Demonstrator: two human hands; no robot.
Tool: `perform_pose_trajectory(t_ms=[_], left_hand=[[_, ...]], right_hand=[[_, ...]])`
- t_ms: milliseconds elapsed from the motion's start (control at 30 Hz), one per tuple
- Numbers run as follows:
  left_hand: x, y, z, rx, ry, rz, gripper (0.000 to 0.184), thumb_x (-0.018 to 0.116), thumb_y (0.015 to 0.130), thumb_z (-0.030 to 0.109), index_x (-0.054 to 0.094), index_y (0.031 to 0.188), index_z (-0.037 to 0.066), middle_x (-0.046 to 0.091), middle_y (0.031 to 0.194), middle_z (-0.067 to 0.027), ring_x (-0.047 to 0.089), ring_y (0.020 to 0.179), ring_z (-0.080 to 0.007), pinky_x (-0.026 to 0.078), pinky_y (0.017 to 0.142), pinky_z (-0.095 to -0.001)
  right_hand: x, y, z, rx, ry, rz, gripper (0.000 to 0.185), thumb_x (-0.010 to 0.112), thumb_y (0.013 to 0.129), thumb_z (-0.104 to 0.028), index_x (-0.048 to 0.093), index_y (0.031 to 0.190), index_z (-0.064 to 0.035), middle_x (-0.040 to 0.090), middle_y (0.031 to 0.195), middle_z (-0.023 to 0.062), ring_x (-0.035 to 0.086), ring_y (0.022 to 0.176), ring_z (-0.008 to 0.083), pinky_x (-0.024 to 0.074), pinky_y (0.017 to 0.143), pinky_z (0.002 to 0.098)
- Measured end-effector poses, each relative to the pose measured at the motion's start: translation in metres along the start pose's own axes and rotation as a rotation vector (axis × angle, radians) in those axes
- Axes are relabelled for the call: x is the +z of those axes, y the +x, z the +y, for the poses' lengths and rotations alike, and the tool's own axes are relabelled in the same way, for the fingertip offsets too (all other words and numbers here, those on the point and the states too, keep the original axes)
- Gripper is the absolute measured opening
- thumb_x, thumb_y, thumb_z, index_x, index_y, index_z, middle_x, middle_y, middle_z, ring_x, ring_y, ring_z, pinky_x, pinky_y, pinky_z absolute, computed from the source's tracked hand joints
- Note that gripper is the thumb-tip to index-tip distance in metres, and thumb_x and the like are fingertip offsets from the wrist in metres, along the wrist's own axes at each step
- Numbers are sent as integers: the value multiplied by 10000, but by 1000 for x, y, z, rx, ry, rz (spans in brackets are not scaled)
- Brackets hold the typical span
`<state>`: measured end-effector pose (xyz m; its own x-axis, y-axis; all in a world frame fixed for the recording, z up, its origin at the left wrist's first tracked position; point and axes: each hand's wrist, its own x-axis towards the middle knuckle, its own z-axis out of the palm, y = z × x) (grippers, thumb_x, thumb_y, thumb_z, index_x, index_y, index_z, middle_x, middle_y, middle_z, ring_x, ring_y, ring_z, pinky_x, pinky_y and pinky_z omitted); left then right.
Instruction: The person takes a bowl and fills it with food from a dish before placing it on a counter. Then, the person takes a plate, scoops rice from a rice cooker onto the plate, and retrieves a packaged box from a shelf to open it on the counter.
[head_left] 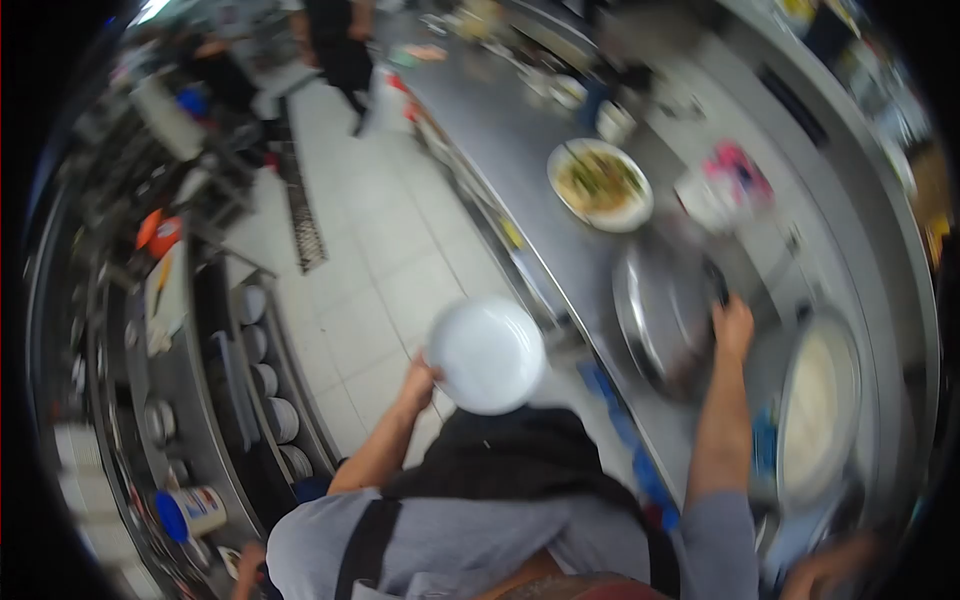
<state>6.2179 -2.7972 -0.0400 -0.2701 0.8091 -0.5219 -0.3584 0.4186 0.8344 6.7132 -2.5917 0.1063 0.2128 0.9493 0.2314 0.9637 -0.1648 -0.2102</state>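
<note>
My left hand [421, 378] grips the rim of a round white plate [486, 352], held over the floor in front of my apron. Its inside faces up and nothing lies in it. On the right, my right hand [733, 325] is closed around the dark handle of a round metal lid [665, 310]. The lid is blurred and tilted over the steel counter, and what is beneath it is hidden. Beyond the lid stands a white bowl of food [600, 186] with green leaves on top.
A large tub of pale contents [815, 410] stands right of my forearm. Pink-and-white packaging [735, 185] lies farther back on the counter [480, 130]. At left, shelves hold stacked white dishes [284, 420] and a blue-lidded container [192, 513]. People [340, 45] stand in the aisle.
</note>
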Motion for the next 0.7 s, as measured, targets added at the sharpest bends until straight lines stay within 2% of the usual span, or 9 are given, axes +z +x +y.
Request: perform_pose_trajectory(t_ms=[33, 100, 133, 200, 333, 400, 433, 633, 700], left_hand=[[2, 0, -3, 9, 22, 40, 690, 447, 527, -56, 449, 1216, -24, 559, 1047, -122, 525, 972, -252, 447, 820, -333], [5, -9, 7, 14, -11, -13, 693, 474, 528, -29, 443, 1220, -31, 551, 1077, -135, 512, 1010, -269, 436, 843, -347], [6, -15, 11, 15, -24, -31, 699, 485, 525, -17, 442, 1222, -34, 546, 1086, -140, 509, 1012, -274, 432, 842, -345], [6, -21, 19, -21, -7, -57, 710, 498, 520, 4, 438, 1226, -36, 532, 1102, -151, 502, 1018, -277, 425, 837, -346], [-2, -20, 8, 34, 20, -38, 712, 493, 522, -2, 432, 1230, -37, 528, 1102, -152, 501, 1016, -272, 424, 831, -343], [-3, -18, 2, 82, -49, 36, 583, 497, 522, -25, 502, 1105, -23, 527, 902, -102, 497, 811, -215, 415, 621, -302], [-1, -21, 5, 79, -48, 35, 583, 497, 522, -25, 502, 1105, -23, 527, 902, -102, 497, 811, -215, 415, 621, -302], [1, -26, 12, 64, -50, 60, 585, 489, 524, -36, 495, 1108, -32, 530, 903, -103, 501, 836, -217, 425, 644, -299], [3, -29, 22, 23, 48, 7, 705, 475, 522, 0, 426, 1223, -59, 526, 1090, -151, 495, 1018, -270, 417, 833, -316]], right_hand=[[14, 4, 8, -7, -6, 14, 323, 661, 745, -199, 615, 1006, -13, 624, 918, 229, 580, 872, 409, 457, 776, 481], [24, 9, 9, -66, 54, 64, 274, 662, 743, -164, 607, 940, 18, 627, 881, 233, 582, 850, 421, 458, 764, 488], [31, 13, 15, -40, 32, 2, 285, 654, 741, -148, 603, 959, 28, 624, 895, 242, 580, 855, 426, 455, 768, 488], [38, 13, 12, -64, -2, 44, 280, 649, 734, -129, 590, 945, 45, 620, 884, 261, 587, 851, 429, 460, 765, 488], [39, 10, 5, -68, -14, 22, 275, 640, 734, -123, 579, 933, 56, 619, 868, 267, 595, 830, 432, 466, 756, 490], [43, 11, 3, -67, -26, 17, 276, 639, 735, -124, 578, 935, 56, 619, 874, 267, 596, 833, 431, 466, 758, 489], [44, 11, 1, -59, -37, 15, 276, 637, 737, -125, 577, 937, 56, 620, 880, 266, 596, 835, 431, 466, 761, 488], [51, 8, -7, -49, -22, -11, 283, 649, 740, -135, 580, 945, 48, 625, 886, 254, 598, 849, 425, 468, 768, 481], [52, 7, -13, -35, -25, -35, 291, 658, 740, -129, 577, 952, 53, 623, 901, 261, 596, 866, 426, 470, 777, 477]])
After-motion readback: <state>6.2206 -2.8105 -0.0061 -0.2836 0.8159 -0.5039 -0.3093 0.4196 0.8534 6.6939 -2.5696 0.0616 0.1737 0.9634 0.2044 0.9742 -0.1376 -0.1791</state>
